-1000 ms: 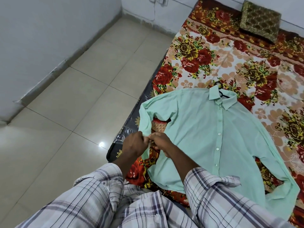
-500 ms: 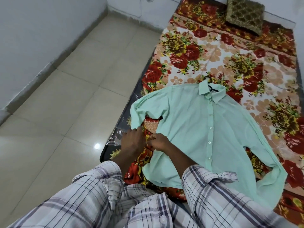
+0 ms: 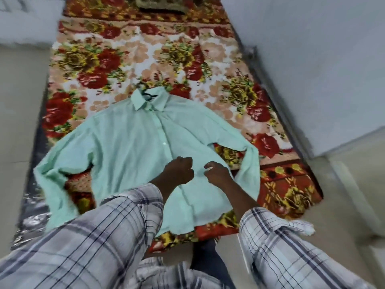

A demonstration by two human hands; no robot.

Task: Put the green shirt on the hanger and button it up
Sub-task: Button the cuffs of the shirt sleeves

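Left hand (image 3: pixel 179 171): fingers curled, set on the lower front of the green shirt (image 3: pixel 125 147) at the placket (image 3: pixel 161 130). Right hand (image 3: pixel 217 174): likewise curled, just beside the left and apart from it, on the same shirt front. Blur hides whether either pinches cloth, so I cannot tell. Green shirt: flat, front up, sleeves spread, on the floral blanket (image 3: pixel 129 59) of the bed. Hanger (image 3: pixel 143 91): inside the shirt, only its dark hook showing above the collar (image 3: pixel 149 101). Step in hand, as I judge it: the lower buttons. Method: draw both placket edges level, hold the buttonhole edge taut with one hand, tip the button edgewise through with the other, then smooth downward before the next so the hem meets evenly. Containers: none in view, so no contents to list.
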